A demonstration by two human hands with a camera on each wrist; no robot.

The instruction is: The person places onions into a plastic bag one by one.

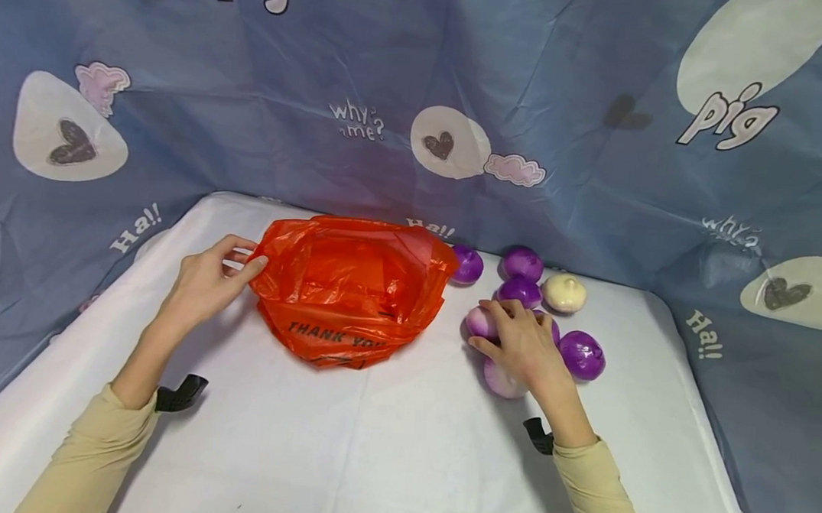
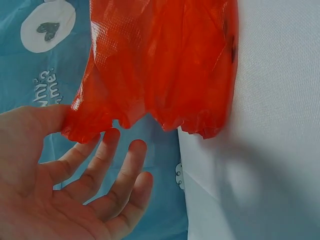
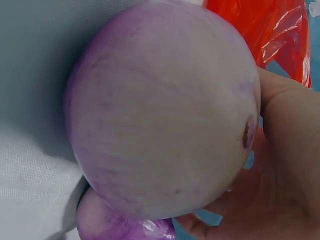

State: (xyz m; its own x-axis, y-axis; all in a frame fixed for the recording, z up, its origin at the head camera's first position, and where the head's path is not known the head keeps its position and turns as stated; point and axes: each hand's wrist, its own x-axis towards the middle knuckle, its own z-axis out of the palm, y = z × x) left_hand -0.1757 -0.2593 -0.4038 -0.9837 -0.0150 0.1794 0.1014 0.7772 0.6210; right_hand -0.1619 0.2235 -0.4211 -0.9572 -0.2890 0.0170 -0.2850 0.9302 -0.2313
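A person's left hand (image 1: pixel 206 286) pinches the rim of a red "THANK YOU" plastic bag (image 1: pixel 338 341) between thumb and fingers; at right, the right hand's (image 1: pixel 527 346) fingers are partly spread and curled round a pale purple onion (image 1: pixel 479 324), beside purple onions (image 1: pixel 582 356) and one white onion (image 1: pixel 565 294); the step appears to be gripping; the next move calls for lifting clear of neighbours; white cloth covers the counter (image 1: pixel 347 460); blue printed fabric (image 1: pixel 309 61) hangs behind.

Bag (image 1: pixel 352 346): on the table (image 1: pixel 347 468), left of the onions (image 1: pixel 582 356)
Left hand (image 1: pixel 206 282): at the bag's left rim
Right hand (image 1: pixel 527 342): around an onion (image 1: pixel 479 324), right of the bag
Curtain (image 1: pixel 285 151): behind the table
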